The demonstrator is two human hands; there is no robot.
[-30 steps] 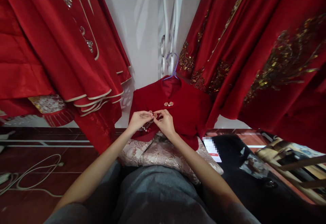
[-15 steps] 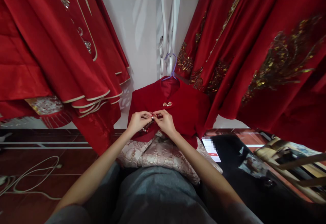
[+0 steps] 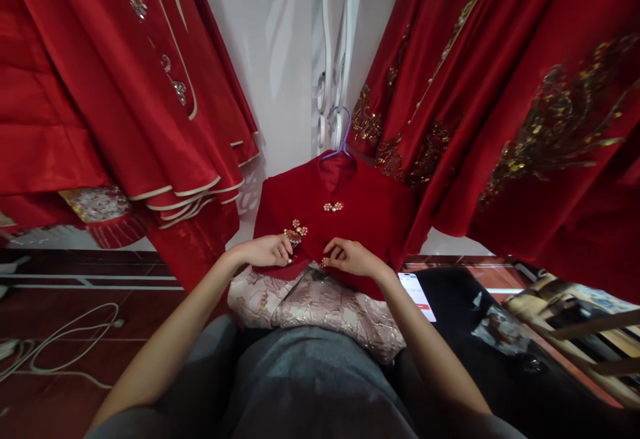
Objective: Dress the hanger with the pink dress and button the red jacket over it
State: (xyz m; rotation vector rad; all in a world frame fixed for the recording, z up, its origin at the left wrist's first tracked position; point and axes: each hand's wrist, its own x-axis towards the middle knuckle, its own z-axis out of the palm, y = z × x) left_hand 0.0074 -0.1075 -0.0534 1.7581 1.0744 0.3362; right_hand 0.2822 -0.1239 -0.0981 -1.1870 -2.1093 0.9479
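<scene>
A red jacket (image 3: 373, 226) on a purple hanger (image 3: 343, 139) lies spread over my lap. Pearl-and-gold fasteners (image 3: 333, 206) sit below its collar. On the left front is a jewelled brooch (image 3: 295, 231) with fine hanging strands. My left hand (image 3: 265, 251) is closed just below the brooch, fingers curled by the strands; what it pinches is hidden. At the lower front edge my right hand (image 3: 353, 257) is closed, thumb and forefinger pinching the jacket by a small ornament (image 3: 323, 263). Under the jacket shows a pale pink brocade cloth (image 3: 320, 299).
Long red embroidered garments hang on the left (image 3: 165, 92) and right (image 3: 480, 126). A white cabinet (image 3: 280, 59) stands ahead. To the right, a phone (image 3: 419, 297) lies on a black surface beside a clear plastic bag (image 3: 500, 330). A white cable (image 3: 65, 339) coils on the floor at left.
My hands were together at the brooch. Now they are apart: the left has dropped slightly left and down, the right has moved right and down to the jacket's lower edge. The brooch is uncovered.
</scene>
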